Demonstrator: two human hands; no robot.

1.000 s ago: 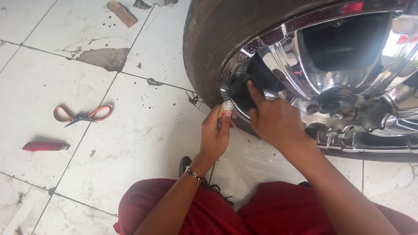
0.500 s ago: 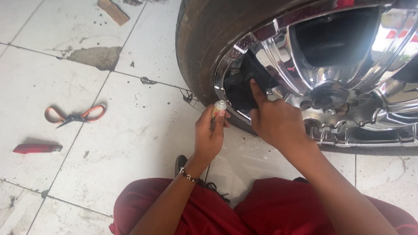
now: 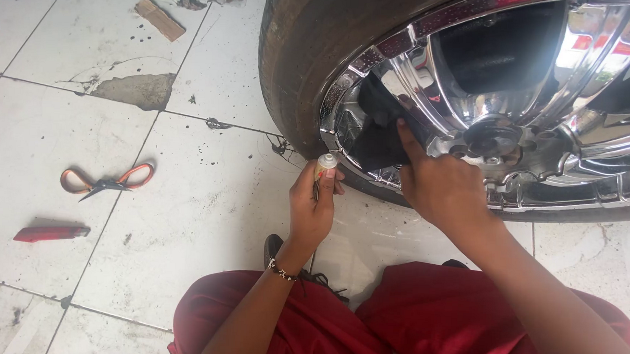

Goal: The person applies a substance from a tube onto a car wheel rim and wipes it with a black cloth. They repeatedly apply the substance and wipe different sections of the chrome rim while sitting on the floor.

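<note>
Tyre, dark rubber around a polished chrome spoked wheel [image 3: 520, 101], is filling one o'clock. Right hand [image 3: 440, 183] is pressing a black cloth [image 3: 378, 134] against the rim. Left hand [image 3: 312, 205], at seven o'clock of the cloth, is gripping a small white-capped tube [image 3: 324, 166]. Orange-handled scissors [image 3: 106, 182] are lying at nine o'clock.

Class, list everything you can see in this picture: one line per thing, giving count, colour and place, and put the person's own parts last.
Wheel rim: one, shiny chrome, upper right.
Tyre: one, dark brown-black, around the rim.
Cloth: one, black, pressed against the rim.
Small tube: one, yellowish with white cap, beside the rim's lower edge.
Scissors: one pair, orange handles, on the floor, left.
Knife-like tool: one, red, on the floor, lower left.
Wood block: one, brown, top left.
Floor tiles: white, chipped and stained.
Trousers: red, bottom.
Bracelet: one, dark, left wrist.
Left hand: holds the tube.
Right hand: presses the cloth.
</note>
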